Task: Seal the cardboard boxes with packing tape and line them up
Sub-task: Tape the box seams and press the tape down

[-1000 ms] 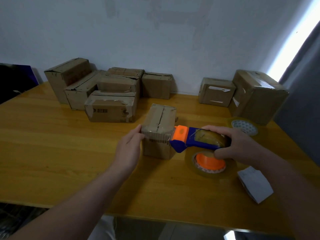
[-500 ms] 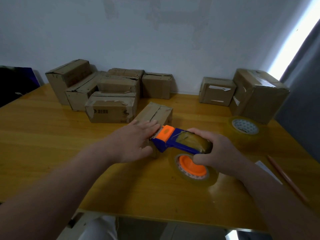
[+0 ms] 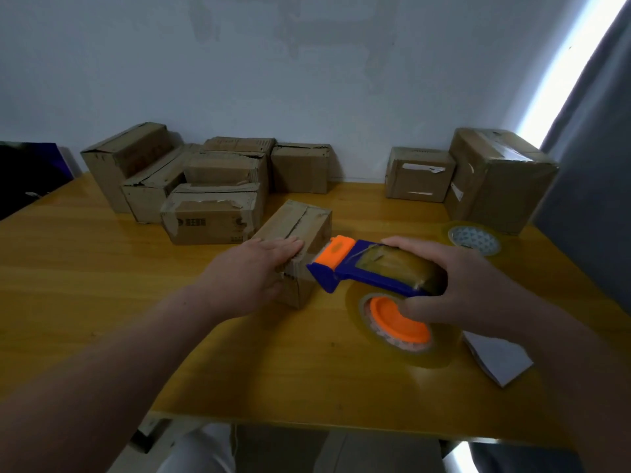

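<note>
A small cardboard box (image 3: 300, 223) stands in the middle of the wooden table (image 3: 85, 274), its top flaps closed with a seam down the middle. My left hand (image 3: 254, 268) lies flat on the near end of its top, fingers straight. My right hand (image 3: 454, 288) grips a blue and orange tape dispenser (image 3: 362, 268) with a clear tape roll (image 3: 399, 326). The dispenser's orange front edge touches the near right corner of the box.
Several cardboard boxes (image 3: 208, 213) are bunched at the back left by the wall. Two more boxes (image 3: 498, 179) stand at the back right. A spare tape roll (image 3: 473, 238) lies in front of them. A folded white paper (image 3: 496, 360) lies near the right front edge.
My left hand slid from the box's near side onto its top. The box turned to an angle, and the dispenser stayed at its near end.
</note>
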`<state>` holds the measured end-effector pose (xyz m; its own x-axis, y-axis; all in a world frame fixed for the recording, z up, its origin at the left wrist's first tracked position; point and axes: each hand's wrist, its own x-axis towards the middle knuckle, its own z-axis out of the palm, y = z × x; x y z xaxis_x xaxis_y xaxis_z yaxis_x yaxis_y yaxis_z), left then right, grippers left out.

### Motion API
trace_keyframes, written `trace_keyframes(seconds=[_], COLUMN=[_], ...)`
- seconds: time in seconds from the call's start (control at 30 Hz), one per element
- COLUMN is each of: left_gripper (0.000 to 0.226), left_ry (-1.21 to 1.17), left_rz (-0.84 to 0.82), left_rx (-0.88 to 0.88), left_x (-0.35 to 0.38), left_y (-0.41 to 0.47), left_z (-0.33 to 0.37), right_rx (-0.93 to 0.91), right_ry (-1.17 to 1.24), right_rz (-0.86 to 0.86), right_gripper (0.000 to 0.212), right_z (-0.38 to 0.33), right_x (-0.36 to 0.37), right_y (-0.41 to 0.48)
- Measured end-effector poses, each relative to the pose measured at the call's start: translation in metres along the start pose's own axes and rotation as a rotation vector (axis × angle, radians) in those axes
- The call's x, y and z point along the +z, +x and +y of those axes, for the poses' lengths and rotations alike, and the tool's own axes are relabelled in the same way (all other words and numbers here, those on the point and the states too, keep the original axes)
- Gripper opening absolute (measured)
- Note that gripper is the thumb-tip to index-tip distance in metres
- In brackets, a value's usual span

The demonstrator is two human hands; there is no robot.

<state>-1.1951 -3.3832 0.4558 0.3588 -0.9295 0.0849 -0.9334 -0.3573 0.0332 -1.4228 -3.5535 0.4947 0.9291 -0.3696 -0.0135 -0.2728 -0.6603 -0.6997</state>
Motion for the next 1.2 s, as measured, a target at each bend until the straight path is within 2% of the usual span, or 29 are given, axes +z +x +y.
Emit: trace_keyframes(seconds=[0.17, 0.4, 0.63, 0.8, 0.9, 1.0, 1.07, 1.13, 1.2], left_gripper=[0.064, 0.055, 0.053, 0.054, 0.053, 0.054, 0.054, 0.053, 0.053], left_ry=[-0.001, -0.016, -0.002, -0.006, -0.009, -0.021, -0.016, -0.019, -0.053], left_rz=[0.058, 0.073, 0.086, 0.094, 0.077, 0.046, 0.047, 0.063, 0.084], left_rx=[-0.022, 0.003, 0.013, -0.005, -0.011, -0.041, -0.047, -0.045, -0.048], left_x=[0.001, 0.004, 0.003, 0.003, 0.004, 0.002, 0.001, 0.002, 0.005], left_y=[0.001, 0.004, 0.005, 0.004, 0.004, 0.005, 0.005, 0.005, 0.004], left_z=[0.005, -0.002, -0.001, -0.001, -0.002, -0.001, 0.001, 0.001, -0.002], right_rx=[0.074, 0.125, 0.263, 0.381, 0.393, 0.351, 0.362, 0.335, 0.306], right_ry=[-0.059, -0.23, -0.021, 0.164, 0.115, -0.094, -0.138, -0.186, -0.279], right_rz=[-0.088, -0.184, -0.277, -0.269, -0.276, -0.351, -0.313, -0.203, -0.02], right_gripper=[0.074, 0.068, 0.065, 0.037, 0.032, 0.043, 0.055, 0.066, 0.082], right_z=[0.001, -0.015, -0.018, -0.008, -0.009, -0.013, -0.009, -0.004, 0.001], right_x=[-0.007, 0.01, 0.008, 0.009, 0.006, 0.003, 0.0, -0.003, -0.003], right_y=[-0.001, 0.044, 0.061, 0.061, 0.057, 0.054, 0.052, 0.051, 0.052])
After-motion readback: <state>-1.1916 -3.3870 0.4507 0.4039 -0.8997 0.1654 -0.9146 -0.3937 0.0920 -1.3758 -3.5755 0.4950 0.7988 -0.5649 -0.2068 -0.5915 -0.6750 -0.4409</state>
